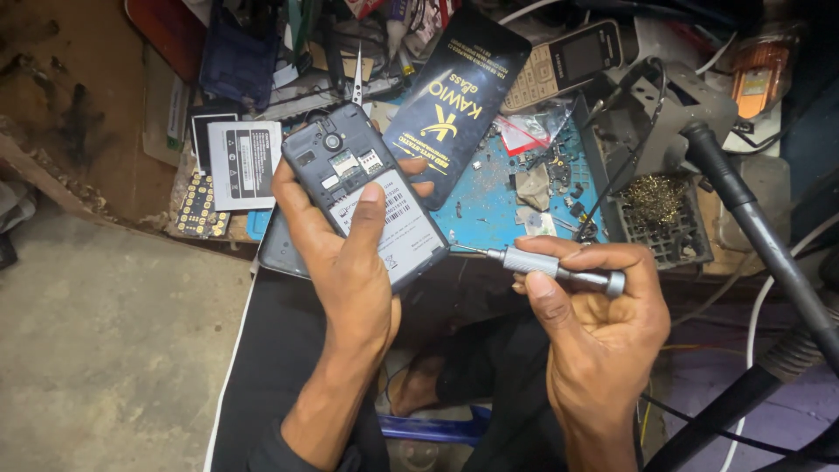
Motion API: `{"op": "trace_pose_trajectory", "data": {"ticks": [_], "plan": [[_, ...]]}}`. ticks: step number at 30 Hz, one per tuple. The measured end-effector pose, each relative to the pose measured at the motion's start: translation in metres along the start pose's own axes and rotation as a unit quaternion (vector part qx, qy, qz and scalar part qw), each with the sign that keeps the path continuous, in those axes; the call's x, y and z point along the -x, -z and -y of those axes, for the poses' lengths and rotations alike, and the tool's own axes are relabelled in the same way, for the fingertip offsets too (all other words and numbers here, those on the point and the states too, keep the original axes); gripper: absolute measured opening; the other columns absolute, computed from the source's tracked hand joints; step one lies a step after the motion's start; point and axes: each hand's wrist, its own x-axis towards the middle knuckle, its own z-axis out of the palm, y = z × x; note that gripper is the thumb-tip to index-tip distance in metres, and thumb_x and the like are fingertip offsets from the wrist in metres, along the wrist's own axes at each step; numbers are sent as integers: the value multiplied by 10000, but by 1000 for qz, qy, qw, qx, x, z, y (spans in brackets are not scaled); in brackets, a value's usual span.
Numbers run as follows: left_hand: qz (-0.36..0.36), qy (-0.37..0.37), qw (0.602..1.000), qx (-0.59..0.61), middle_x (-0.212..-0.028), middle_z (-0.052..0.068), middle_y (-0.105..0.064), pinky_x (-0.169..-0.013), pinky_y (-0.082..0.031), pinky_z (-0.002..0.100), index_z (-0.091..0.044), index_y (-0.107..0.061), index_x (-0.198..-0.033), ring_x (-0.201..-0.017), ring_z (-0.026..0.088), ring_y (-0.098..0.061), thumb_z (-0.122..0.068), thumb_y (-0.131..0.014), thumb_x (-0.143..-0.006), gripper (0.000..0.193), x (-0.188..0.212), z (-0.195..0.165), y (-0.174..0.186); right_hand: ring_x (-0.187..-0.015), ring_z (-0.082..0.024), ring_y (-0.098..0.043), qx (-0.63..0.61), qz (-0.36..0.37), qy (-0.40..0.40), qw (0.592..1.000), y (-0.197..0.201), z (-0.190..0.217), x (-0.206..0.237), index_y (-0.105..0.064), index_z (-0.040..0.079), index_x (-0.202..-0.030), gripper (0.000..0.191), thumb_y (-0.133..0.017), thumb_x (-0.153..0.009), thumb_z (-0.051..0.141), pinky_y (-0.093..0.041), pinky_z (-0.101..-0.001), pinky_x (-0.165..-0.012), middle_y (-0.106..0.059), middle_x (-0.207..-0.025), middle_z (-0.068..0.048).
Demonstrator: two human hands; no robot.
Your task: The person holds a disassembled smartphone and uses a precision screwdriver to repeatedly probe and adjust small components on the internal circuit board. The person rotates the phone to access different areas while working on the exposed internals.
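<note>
Two hands in my view, both occupied. Item one: left hand (350, 262), fingers wrapped around a grey phone (367, 205) with its back cover off, thumb pressed flat on the white label in the battery bay, card slots and camera ring exposed above it. Item two: right hand (594, 315), closed in a pinch on a slim grey screwdriver (546, 264), held roughly level, its fine tip touching the phone's lower right corner.

Just beyond the left hand: a dark glossy packet (459, 87) with a yellow mark, and pointed tweezers (357, 79) standing up past the phone's top edge. To that hand's outer side: a loose battery (245, 162) with a white label, and a keypad sheet (197, 210). Beyond the right hand: a blue table (489, 201) mat strewn with small parts and screws, a keypad handset (568, 61), a brass-wool tip cleaner (655, 205), a black hose (752, 218).

Risk, as I judge it: the tip sits at a shallow angle, so it could skate off a screw head and score the casing; any freed screw could vanish among the scattered bits.
</note>
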Motion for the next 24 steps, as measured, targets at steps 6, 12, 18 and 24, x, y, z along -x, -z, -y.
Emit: {"op": "trace_pose_trajectory", "data": {"ticks": [6, 12, 18, 24], "plan": [[-5, 7, 1000, -8, -1159, 270, -695, -921, -629, 407, -62, -241, -1498, -978, 293, -743, -18, -547, -1051, 544, -1, -2, -1, -1004, -203, -714, -2, 5, -3, 1000, 0, 0, 1, -514, 7, -1163, 292, -686, -960, -114, -613, -303, -924, -707, -1189, -280], [-10, 15, 1000, -6, -1143, 269, -703, -913, -632, 404, -68, -234, -1498, -962, 290, -744, -13, -537, -1044, 549, 0, -3, -2, -1020, -193, -713, 6, 13, -4, 1000, 1, 2, 2, -507, 9, -1161, 297, -687, -959, -113, -605, -284, -925, -705, -1204, -282], [-9, 12, 1000, -1, -1137, 267, -701, -894, -639, 412, -63, -243, -1495, -952, 296, -749, -35, -557, -1048, 547, -1, -3, -2, -1016, -191, -719, 27, 15, 0, 1000, 1, 2, 2, -502, 13, -1154, 302, -696, -952, -100, -609, -272, -915, -706, -1206, -282], [-6, 11, 1000, 8, -1141, 267, -699, -894, -639, 415, -63, -243, -1495, -957, 300, -748, -46, -569, -1051, 551, -1, -2, -1, -1056, -188, -720, 42, 22, 7, 999, 1, 5, 1, -500, 15, -1152, 303, -704, -953, -88, -608, -255, -908, -709, -1208, -287]]}}
